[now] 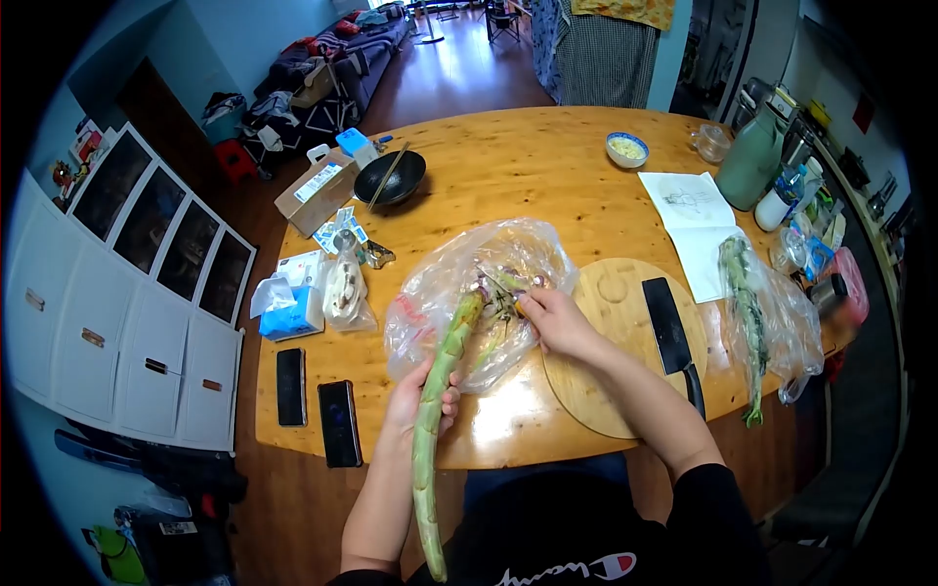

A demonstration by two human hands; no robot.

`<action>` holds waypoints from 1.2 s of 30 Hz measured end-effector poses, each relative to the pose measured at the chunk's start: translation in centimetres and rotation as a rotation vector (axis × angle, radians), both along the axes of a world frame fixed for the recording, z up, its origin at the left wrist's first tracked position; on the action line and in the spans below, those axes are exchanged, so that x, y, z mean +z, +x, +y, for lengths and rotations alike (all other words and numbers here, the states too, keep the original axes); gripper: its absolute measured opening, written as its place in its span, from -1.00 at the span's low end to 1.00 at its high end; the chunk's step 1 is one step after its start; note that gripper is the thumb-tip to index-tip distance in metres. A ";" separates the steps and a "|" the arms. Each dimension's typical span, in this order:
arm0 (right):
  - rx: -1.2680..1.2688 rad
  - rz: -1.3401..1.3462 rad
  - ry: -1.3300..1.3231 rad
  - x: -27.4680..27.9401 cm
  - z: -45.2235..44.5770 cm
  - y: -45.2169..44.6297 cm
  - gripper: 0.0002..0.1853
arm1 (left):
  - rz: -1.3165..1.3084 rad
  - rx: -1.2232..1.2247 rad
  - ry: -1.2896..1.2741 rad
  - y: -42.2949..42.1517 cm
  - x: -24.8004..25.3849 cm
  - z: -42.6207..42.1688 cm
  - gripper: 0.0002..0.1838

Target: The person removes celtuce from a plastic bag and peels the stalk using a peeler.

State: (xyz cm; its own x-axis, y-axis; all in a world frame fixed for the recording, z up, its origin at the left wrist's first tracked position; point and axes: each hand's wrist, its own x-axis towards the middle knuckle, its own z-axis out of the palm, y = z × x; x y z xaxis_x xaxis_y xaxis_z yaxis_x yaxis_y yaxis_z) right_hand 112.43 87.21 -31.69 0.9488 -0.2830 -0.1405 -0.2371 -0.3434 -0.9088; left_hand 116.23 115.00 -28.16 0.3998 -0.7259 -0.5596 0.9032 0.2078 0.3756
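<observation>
A long green stalk (430, 439) slants from the middle of the table down over its front edge. My left hand (415, 400) is wrapped round its middle. Near the stalk's upper end, my right hand (555, 320) is closed on a small tool with a bit of yellow showing; its exact shape is hard to make out. Beneath both lies a clear plastic bag (420, 283), spread open, with purple and green peelings (503, 293) on it. To the right of my right hand is a round wooden board (596, 391) carrying a cleaver (666, 327).
Two phones (291, 387), a tissue pack (291, 311) and a black bowl (391, 178) stand left. Right are an open booklet (689, 225), a bagged leafy stalk (747, 313) and a green flask (752, 156). A small bowl (626, 150) sits at the back.
</observation>
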 end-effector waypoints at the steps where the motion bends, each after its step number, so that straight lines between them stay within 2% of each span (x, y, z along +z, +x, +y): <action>1: -0.016 -0.103 -0.259 0.0 0.2 0.0 -0.67 | 0.015 0.036 0.021 -0.1 0.5 -0.7 -0.48; 2: -0.031 -0.206 -0.515 0.0 0.4 0.1 -0.69 | 0.030 0.071 0.045 -0.3 0.9 -1.4 -0.48; 3: 0.010 -0.182 -0.387 0.5 0.6 0.0 -0.71 | 0.043 0.104 0.067 -0.3 1.1 -1.7 -0.47; 5: 0.097 -0.132 -0.134 2.6 1.0 -0.3 -0.74 | 0.030 -0.004 -0.010 0.3 -0.1 -1.1 -0.45; 6: 0.105 -0.158 -0.197 3.2 1.5 -0.7 -0.74 | 0.028 -0.055 -0.047 0.3 -0.6 -0.8 -0.44; 13: 0.301 -0.466 -0.634 4.2 5.2 -3.7 -0.71 | 0.000 0.067 0.047 -0.1 -0.9 -2.4 -0.41; 16: 0.381 -0.449 -0.703 4.8 6.0 -4.9 -0.72 | 0.001 -0.007 0.033 0.4 -1.6 -2.1 -0.42; 17: 0.350 -0.554 -0.686 3.6 5.6 -4.5 -0.77 | -0.007 -0.027 0.028 0.3 -1.4 -2.1 -0.44; 21: 0.256 -0.513 -0.735 2.9 4.5 -3.1 -0.78 | -0.059 0.071 0.125 -0.8 -0.2 -3.1 -0.49; 24: 0.383 -0.544 -0.659 4.2 6.1 -4.8 -0.78 | -0.087 -0.029 0.144 0.3 -1.5 -1.8 -0.55; 25: 0.372 -0.531 -0.650 3.7 5.6 -4.4 -0.77 | -0.050 -0.067 0.059 0.6 -1.8 -1.4 -0.60; 28: 0.270 -0.449 -0.728 3.1 3.9 -2.1 -0.77 | -0.084 0.062 0.009 -0.2 -1.3 -2.2 -0.66; 32: 0.331 -0.410 -0.738 4.5 4.7 -3.2 -0.76 | -0.063 0.020 -0.016 0.3 -1.6 -1.3 -0.63; 34: 0.284 -0.355 -0.693 3.6 4.0 -2.1 -0.75 | -0.092 0.008 -0.013 0.4 -1.4 -1.0 -0.63; 36: 0.264 -0.332 -0.705 2.9 3.0 -1.2 -0.74 | -0.141 0.002 0.077 0.1 -0.8 -1.4 -0.64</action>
State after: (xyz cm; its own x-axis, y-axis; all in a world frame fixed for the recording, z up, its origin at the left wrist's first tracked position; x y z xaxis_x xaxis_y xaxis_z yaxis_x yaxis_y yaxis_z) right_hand 111.23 90.17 -28.78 0.9574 0.0384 0.2861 0.1743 -0.8669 -0.4671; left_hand 116.36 113.62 -28.95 0.4797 -0.6821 -0.5519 0.8398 0.1749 0.5139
